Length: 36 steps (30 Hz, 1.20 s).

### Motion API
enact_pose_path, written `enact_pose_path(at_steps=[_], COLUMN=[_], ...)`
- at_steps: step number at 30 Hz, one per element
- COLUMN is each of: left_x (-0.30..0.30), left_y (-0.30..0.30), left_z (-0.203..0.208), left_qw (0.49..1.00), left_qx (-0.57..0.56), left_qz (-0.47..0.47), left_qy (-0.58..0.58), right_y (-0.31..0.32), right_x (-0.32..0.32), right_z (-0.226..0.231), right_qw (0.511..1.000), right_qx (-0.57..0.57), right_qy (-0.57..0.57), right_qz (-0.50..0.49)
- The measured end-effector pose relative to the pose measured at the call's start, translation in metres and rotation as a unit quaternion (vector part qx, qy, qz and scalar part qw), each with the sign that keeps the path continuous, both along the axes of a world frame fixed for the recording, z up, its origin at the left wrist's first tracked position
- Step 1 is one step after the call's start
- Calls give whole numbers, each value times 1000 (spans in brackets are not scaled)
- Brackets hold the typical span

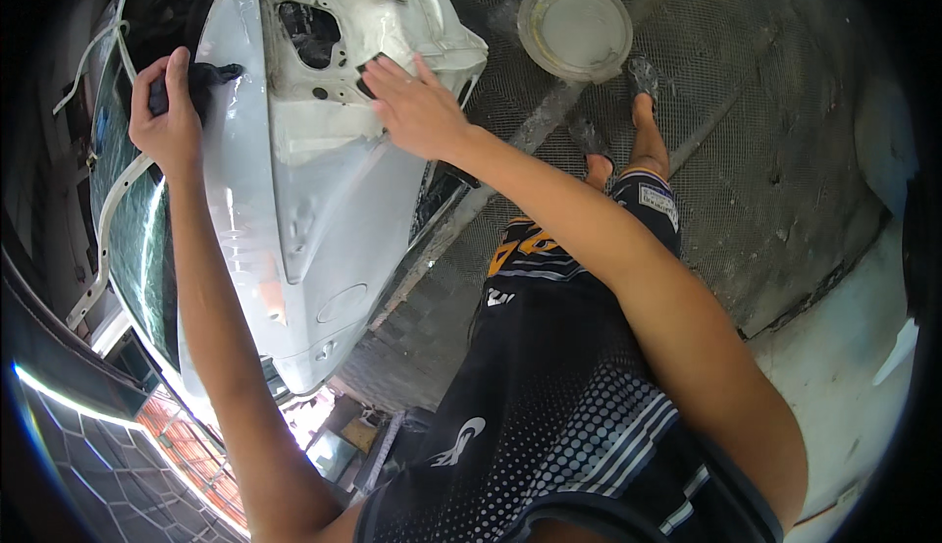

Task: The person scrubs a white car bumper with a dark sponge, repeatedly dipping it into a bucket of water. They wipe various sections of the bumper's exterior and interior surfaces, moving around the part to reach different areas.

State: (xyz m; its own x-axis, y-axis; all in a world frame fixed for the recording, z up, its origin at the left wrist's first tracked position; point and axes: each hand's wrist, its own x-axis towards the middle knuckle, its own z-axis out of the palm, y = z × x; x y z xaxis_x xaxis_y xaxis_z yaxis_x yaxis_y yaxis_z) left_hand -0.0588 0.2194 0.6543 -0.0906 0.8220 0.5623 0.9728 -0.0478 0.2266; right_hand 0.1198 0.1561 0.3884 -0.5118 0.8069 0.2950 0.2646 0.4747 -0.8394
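A car body (285, 200), pale grey and white and wet in places, stretches across the left half of the view. My right hand (420, 109) lies over its whitish inner panel with fingers extended, pressing a thin dark abrasive sheet (365, 80) to the surface; most of that sheet is under the fingers. At the left edge of the grey outer panel, my left hand (167, 116) is curled around a dark, soft-looking cloth (204, 84). An oval opening (310, 35) in the panel is just beyond my right hand.
A round basin (574, 28) holding cloudy liquid stands on the dark textured floor (726, 200), near my feet. Green-tinted glass (142, 258) and a pale strip with holes (106, 224) are at the left. A light wall (844, 386) rises at the lower right.
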Motion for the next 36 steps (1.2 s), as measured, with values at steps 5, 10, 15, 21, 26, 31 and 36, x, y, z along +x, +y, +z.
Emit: enact_pose_path(at_steps=[5, 10, 15, 21, 26, 31, 36], left_x=[-7, -8, -5, -10, -10, -10, -13], left_y=[5, -4, 1, -3, 1, 7, -3], left_z=[-7, -5, -6, -11, -8, -8, -10], left_qw=[995, 992, 990, 993, 994, 996, 993], left_qx=[24, 7, 25, 32, 19, 22, 24], left_qz=[33, 63, 45, 39, 49, 61, 67], left_qy=[-90, -114, -130, -109, -94, -64, -95], right_y=[81, 37, 13, -18, 30, 17, -9], right_x=[-29, -24, -2, -18, -17, -10, 29], right_z=[-9, -11, 27, 43, 0, -3, 6], right_qw=[995, 998, 978, 969, 998, 1000, 999], right_qx=[21, -43, -174, -218, -49, 8, 4], right_qy=[-94, 16, 57, 105, -32, 14, -18], right_qz=[24, 40, 96, 51, 32, 12, 36])
